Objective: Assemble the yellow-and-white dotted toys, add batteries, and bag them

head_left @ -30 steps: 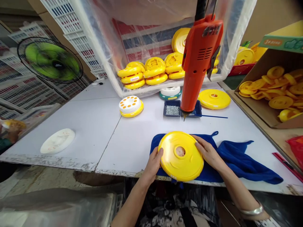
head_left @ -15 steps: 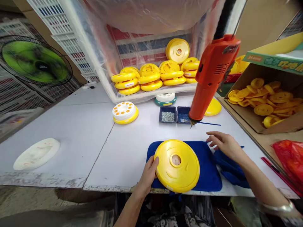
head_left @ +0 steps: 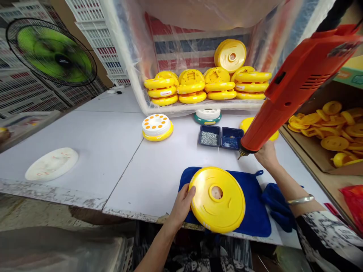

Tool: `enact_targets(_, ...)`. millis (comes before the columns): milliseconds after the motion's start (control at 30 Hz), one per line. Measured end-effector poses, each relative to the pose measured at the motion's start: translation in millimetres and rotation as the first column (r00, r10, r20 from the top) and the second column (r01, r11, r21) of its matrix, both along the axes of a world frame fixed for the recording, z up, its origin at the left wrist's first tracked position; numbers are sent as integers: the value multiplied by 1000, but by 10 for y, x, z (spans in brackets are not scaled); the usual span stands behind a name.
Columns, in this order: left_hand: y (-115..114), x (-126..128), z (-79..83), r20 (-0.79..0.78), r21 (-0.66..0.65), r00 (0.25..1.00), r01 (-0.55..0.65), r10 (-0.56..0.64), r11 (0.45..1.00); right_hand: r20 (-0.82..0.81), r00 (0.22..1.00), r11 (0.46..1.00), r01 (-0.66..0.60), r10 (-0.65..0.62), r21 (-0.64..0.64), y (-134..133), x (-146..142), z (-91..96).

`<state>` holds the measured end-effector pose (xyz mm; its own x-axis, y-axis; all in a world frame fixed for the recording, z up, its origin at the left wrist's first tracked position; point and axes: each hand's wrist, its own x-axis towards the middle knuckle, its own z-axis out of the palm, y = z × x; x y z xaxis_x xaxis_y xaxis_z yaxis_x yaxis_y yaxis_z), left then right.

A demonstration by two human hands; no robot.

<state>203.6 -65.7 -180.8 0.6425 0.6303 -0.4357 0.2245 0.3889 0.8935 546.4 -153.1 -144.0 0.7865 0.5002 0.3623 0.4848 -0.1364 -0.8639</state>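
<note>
My left hand (head_left: 183, 203) is closed on the left rim of a round yellow plastic disc (head_left: 207, 211), thumb on top. The disc has a raised ring and a hole in its middle and lies over a blue cloth mat (head_left: 256, 223). Behind the orange electric screwdriver (head_left: 279, 94), which hangs tilted with its bit pointing down, is my right hand (head_left: 268, 154). Its fingers are hidden by the tool, close to a smooth yellow piece (head_left: 246, 123). Whether they touch that piece or the tool I cannot tell.
Twin dark trays (head_left: 210, 138) hold small screws on the left side. Yellow discs (head_left: 191, 87) are stacked in a plastic-lined crate. A white-topped toy base (head_left: 157, 126), a white oval piece (head_left: 52, 164) and a crumpled blue cloth (head_left: 279, 206) lie around. A cardboard box (head_left: 314, 153) holds yellow parts.
My right hand has moved forward, from above the crumpled cloth to behind the screwdriver. The screwdriver hangs more tilted in view. My left hand still grips the disc. The view has shifted slightly.
</note>
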Motion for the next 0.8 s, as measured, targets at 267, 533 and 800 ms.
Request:
enact_targets(267, -18, -8, -40, 4, 29, 1000, -8, 7, 1000, 148, 980, 985, -110, 130, -131, 124, -49, 19)
enact_targets(533, 3, -1, -58, 7, 49, 1000, -1, 0, 999, 256, 939, 954, -167, 231, -248, 105, -10, 37)
enact_targets(800, -1, 0, -90, -2, 57, 1000, -7, 7, 998, 272, 936, 956, -159, 225, -246, 76, 12, -38)
